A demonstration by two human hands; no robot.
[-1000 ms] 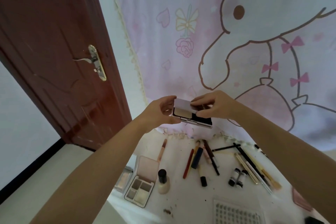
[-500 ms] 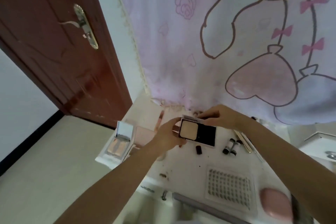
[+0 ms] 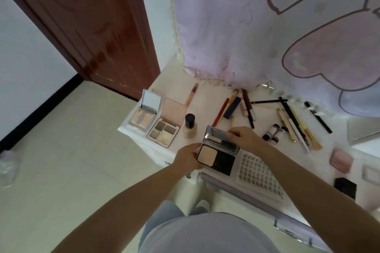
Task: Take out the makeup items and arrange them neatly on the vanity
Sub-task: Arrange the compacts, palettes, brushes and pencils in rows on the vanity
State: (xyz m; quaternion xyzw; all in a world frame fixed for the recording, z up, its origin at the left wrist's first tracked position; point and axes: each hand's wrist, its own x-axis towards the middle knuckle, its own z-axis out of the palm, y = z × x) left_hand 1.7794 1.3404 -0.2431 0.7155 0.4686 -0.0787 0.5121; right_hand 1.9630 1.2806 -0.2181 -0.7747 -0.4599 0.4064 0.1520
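Both of your hands are on the open powder compact (image 3: pixel 216 155), held low over the front edge of the vanity (image 3: pixel 205 98). Your left hand (image 3: pixel 188 158) grips the black base from the left, fingers curled under it and thumb on the near corner. Your right hand (image 3: pixel 245 137) pinches the raised mirrored lid, fingertips closed on its top edge. The beige pan sits in the left half of the base; the right half is black (a sponge well, perhaps, though the view is too soft to be sure).

Just left of the compact stands a foundation bottle (image 3: pixel 189 126) with a black cap, then an open four-pan eyeshadow palette (image 3: pixel 164 132) and, at the corner, a highlighter palette (image 3: pixel 145 113) with its mirror up. Behind your hands lie pencils and brushes (image 3: pixel 232 107); two small black-capped vials (image 3: pixel 272 132) sit beside your right wrist. A white studded tray (image 3: pixel 259 178) lies under your right forearm, touching the compact's right edge.
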